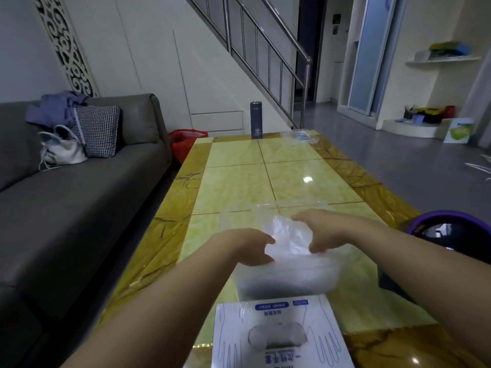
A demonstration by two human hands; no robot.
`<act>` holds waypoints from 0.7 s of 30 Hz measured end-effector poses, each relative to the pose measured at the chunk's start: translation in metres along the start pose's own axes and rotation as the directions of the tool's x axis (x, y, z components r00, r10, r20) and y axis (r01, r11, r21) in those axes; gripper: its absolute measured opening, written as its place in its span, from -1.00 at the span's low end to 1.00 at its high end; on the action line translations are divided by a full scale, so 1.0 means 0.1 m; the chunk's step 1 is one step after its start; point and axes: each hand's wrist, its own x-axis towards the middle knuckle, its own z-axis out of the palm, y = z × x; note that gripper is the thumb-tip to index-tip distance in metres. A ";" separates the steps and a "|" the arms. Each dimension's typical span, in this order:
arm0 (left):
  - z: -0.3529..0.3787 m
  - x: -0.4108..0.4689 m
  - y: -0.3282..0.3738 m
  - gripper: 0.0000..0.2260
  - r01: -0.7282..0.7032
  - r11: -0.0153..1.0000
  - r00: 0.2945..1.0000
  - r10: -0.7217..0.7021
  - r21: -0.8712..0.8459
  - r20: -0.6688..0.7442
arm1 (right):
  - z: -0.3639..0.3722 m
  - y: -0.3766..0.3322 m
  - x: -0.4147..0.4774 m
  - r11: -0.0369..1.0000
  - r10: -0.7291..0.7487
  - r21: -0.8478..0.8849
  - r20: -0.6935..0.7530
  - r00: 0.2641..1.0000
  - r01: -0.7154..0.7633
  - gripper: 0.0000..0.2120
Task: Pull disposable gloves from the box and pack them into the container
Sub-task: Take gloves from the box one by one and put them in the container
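- Your left hand (247, 245) and right hand (321, 231) are bare.
- Your left forearm (159, 309) and right forearm (425, 261) are bare as far as the picture's edge.
- Clothing higher up is out of view.

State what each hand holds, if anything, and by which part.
Both grip a crumpled wad of clear gloves: left hand pinches its left edge, right hand its right edge, above the container.

So the left hand (249, 247) and right hand (318, 229) are both gripping a wad of clear gloves (288, 235) right over the clear container (287, 277). The glove box (281, 333) is sitting just beside it on the yellow table (239, 181).
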 end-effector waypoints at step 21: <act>0.27 0.50 -0.05 -0.35 0.231 0.973 0.925 -0.229 0.030 0.304 | 0.45 0.11 0.64 0.952 0.119 -0.306 0.328 0.937 -0.014 0.08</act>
